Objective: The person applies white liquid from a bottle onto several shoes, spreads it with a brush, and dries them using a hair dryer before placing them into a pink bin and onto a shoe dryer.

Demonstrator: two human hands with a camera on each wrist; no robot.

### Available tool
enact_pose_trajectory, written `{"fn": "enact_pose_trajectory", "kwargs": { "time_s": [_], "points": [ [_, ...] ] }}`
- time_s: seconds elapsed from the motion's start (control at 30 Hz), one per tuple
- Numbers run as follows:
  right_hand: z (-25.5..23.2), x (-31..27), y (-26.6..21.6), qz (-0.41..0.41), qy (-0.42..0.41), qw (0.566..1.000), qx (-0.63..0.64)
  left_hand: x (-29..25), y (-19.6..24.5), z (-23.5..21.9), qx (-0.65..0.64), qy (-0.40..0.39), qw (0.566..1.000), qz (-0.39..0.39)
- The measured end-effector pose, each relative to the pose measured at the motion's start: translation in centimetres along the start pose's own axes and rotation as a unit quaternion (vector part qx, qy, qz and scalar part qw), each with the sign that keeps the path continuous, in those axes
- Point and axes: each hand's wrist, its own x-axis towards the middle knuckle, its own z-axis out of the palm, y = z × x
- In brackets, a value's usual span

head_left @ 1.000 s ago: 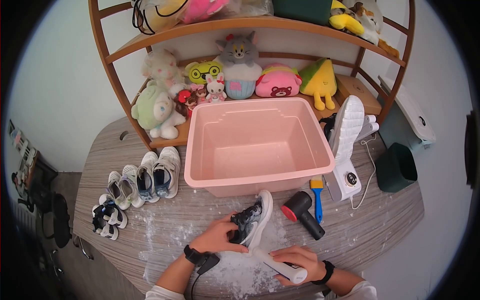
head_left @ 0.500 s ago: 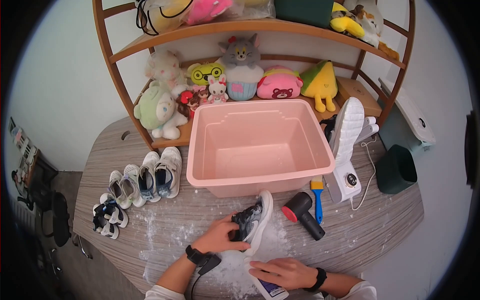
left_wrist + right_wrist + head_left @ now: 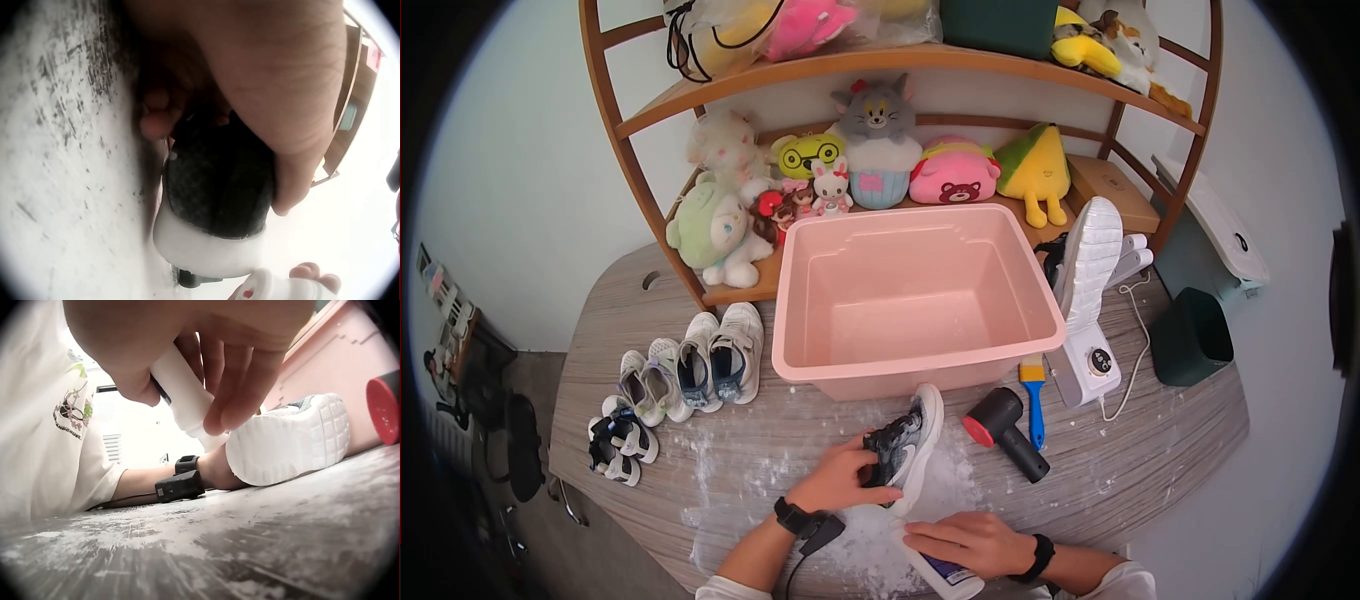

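Note:
My left hand grips a black and grey shoe with a white sole lying on its side on the table. In the left wrist view the shoe's dark heel is between thumb and fingers. My right hand holds a white bottle with a dark label, its top end close to the shoe's heel. The right wrist view shows fingers curled round the bottle beside the white sole. Whether bottle and shoe touch, I cannot tell.
White powder covers the table around the shoe. Behind stands a pink tub. A black dryer, blue brush and white shoe dryer are rightward. Small shoes line the left, a toy shelf the back.
My right hand has shifted left and turned the bottle, whose base now points down toward the near edge. The left hand keeps its grip on the shoe.

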Motion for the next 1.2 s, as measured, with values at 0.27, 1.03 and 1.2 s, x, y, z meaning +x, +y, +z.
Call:
{"fn": "enact_pose_trajectory", "kwargs": {
  "time_s": [0.27, 1.03, 1.2],
  "points": [
    [-1.7, -0.6, 1.4, 0.071, 0.211, 0.975, 0.019, -0.2, 0.4, -0.3, -0.156, 0.031, 0.987, 0.027],
    [-3.3, -2.9, 4.0, 0.177, 0.302, 0.903, 0.25, 1.0, -0.4, 0.7, 0.124, 0.179, 0.955, 0.204],
    [-3.1, -1.9, 4.0, 0.168, 0.27, 0.934, 0.164, 1.0, -0.3, 0.2, 0.044, 0.117, 0.983, 0.132]
  ]
}}
